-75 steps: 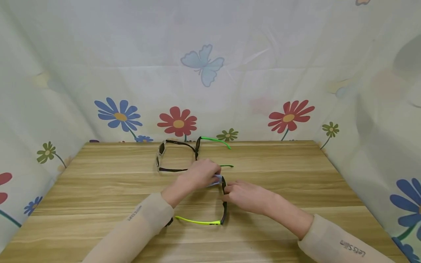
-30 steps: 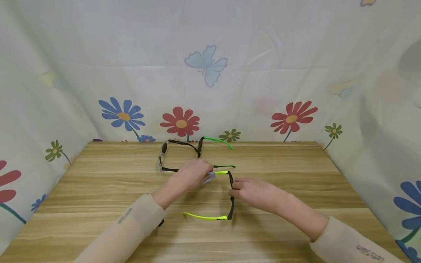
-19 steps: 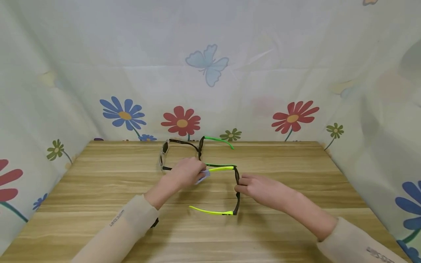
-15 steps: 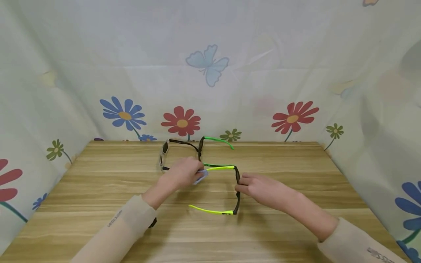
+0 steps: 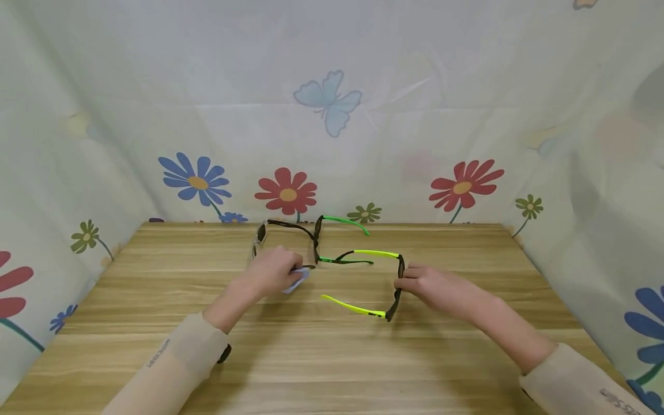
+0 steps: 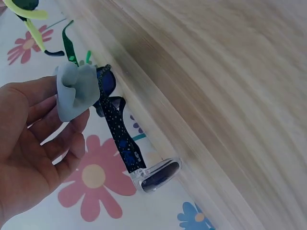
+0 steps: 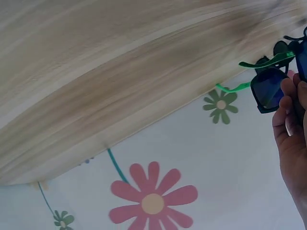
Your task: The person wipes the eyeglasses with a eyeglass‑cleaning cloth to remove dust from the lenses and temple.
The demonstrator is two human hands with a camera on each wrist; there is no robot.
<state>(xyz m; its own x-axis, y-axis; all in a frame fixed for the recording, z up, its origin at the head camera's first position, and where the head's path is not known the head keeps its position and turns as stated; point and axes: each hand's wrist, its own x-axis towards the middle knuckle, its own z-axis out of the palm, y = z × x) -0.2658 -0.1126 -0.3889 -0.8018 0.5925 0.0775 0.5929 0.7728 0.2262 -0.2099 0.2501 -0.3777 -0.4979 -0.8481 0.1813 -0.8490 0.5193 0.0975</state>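
Right of centre in the head view, the right hand (image 5: 434, 287) pinches the yellow-armed sunglasses (image 5: 396, 298) by the middle of their dark front, its fingers covering part of the lenses. Both yellow arms are unfolded toward the left of the frame; the dark tip of the upper one overlaps the green-armed sunglasses (image 5: 317, 239), and whether the two touch cannot be told. It is also hard to tell whether the held pair is clear of the table (image 5: 311, 369). Left of centre, the left hand (image 5: 271, 271) pinches a pale blue cloth (image 5: 295, 281) between thumb and fingers, its upper part hidden by the hand. Behind that hand, the clear-framed sunglasses (image 5: 261, 233) are partly covered, with most of their lower arm out of sight. At the left cuff (image 5: 204, 331) a small black object (image 5: 224, 353) pokes out, too covered to identify. In the left wrist view, the cloth hides part of the green-armed pair, and the yellow-armed pair is cut off at the upper left. In the right wrist view, the right hand and its dark lens are cropped by the right edge.
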